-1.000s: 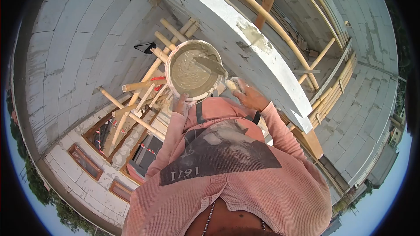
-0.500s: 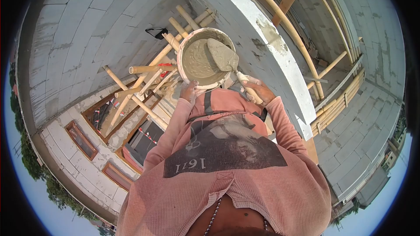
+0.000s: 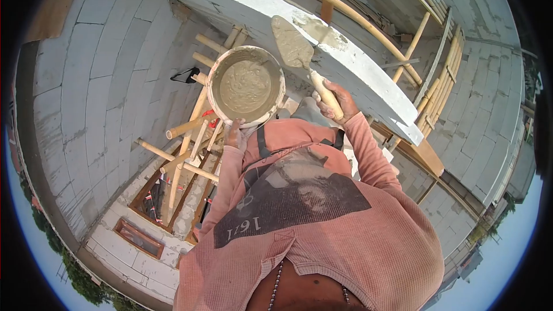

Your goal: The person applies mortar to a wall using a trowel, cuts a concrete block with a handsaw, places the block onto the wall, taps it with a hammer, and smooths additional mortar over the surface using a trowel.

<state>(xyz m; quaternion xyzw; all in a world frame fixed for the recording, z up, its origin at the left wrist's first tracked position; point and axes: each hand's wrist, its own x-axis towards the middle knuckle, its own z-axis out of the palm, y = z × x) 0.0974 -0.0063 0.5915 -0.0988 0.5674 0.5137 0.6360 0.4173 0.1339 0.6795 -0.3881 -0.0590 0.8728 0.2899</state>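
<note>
My left hand (image 3: 234, 134) grips the near rim of a round bucket (image 3: 214, 102), its mouth tilted up toward me. Wet grey mortar (image 3: 246, 85) fills much of the inside. In my right hand (image 3: 344, 103) is the pale handle of a trowel (image 3: 292, 45), its mortar-coated blade pointing away from me. That blade is right of the bucket, in front of the top of a low block wall (image 3: 368, 72). A patch of mortar (image 3: 325, 33) lies on the white top of this wall. How much mortar the blade carries is hard to tell.
Bamboo poles (image 3: 187, 128) form scaffolding below and left of the bucket. More bamboo (image 3: 345, 6) runs beyond the low wall. A tall grey block wall (image 3: 103, 80) rises on the left. Wooden window frames (image 3: 138, 238) are at lower left.
The trowel has moved from over the bucket, where its blade overlapped the mortar, to the right, near the wall top. The bucket has shifted left in view, and the whole view has turned.
</note>
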